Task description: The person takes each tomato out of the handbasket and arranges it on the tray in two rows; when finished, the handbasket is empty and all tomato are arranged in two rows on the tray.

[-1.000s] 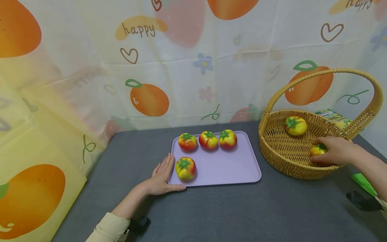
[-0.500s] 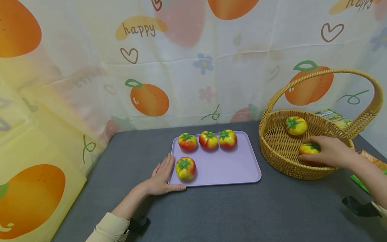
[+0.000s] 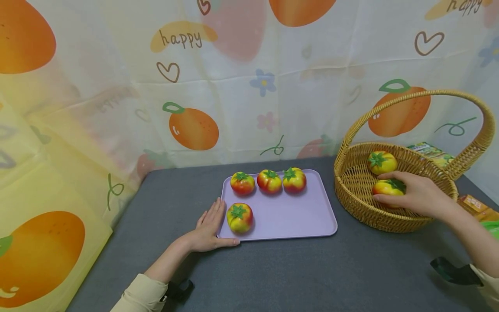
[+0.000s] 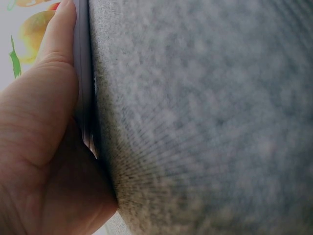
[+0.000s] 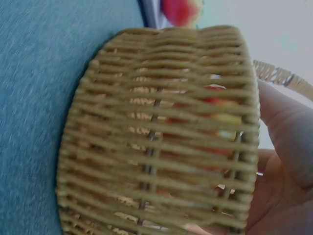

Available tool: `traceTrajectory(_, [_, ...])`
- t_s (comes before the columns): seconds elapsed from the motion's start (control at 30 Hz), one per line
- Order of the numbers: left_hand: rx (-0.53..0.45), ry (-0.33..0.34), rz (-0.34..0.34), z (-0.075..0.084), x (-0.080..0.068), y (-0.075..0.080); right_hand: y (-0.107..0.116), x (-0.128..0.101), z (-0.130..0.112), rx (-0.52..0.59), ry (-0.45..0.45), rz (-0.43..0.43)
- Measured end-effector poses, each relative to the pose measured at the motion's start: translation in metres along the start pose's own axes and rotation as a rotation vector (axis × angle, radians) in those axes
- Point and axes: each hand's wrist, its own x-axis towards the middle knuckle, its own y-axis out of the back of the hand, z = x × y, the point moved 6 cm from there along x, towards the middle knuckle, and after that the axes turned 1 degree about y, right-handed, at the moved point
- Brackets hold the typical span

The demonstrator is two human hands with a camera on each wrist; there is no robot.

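Observation:
My right hand (image 3: 419, 193) reaches into the wicker basket (image 3: 383, 223) and grips a red-and-yellow tomato (image 3: 387, 188) by its sides. Behind it in the basket lies a second tomato (image 3: 382, 162), more yellow. In the right wrist view the basket wall (image 5: 161, 132) covers most of the held tomato, which shows through the weave. My left hand (image 3: 208, 227) rests with straight fingers along the left edge and front corner of the lilac tray (image 3: 292, 216). On that tray, one tomato (image 3: 239, 218) sits near the left hand. A row of three stands at the back, including the middle tomato (image 3: 269, 181).
The basket's tall arched handle (image 3: 419, 93) rises above my right hand. Right of the basket lies an orange-brown packet (image 3: 477, 208) with something green (image 3: 492, 227) beside it. Another printed packet (image 3: 430, 151) is behind the basket. A printed cloth (image 3: 234, 99) hangs behind the dark table (image 3: 292, 273).
My right hand has moved left inside the basket with the tomato, from the right side toward the middle. The left hand and the tray have stayed put.

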Motion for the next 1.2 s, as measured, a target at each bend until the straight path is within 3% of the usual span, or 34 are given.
traceTrajectory(0.33, [-0.004, 0.003, -0.002, 0.000, 0.000, 0.000, 0.004, 0.001, -0.013, 0.055, -0.052, 0.047])
traceTrajectory(0.6, [0.002, 0.008, -0.004, -0.001, 0.000, -0.001, 0.005, 0.001, -0.032, 0.109, -0.056, 0.034])
traceTrajectory(1.2, [-0.005, 0.008, 0.000, -0.001, 0.000, 0.000, 0.007, 0.003, -0.074, 0.122, 0.022, 0.030])
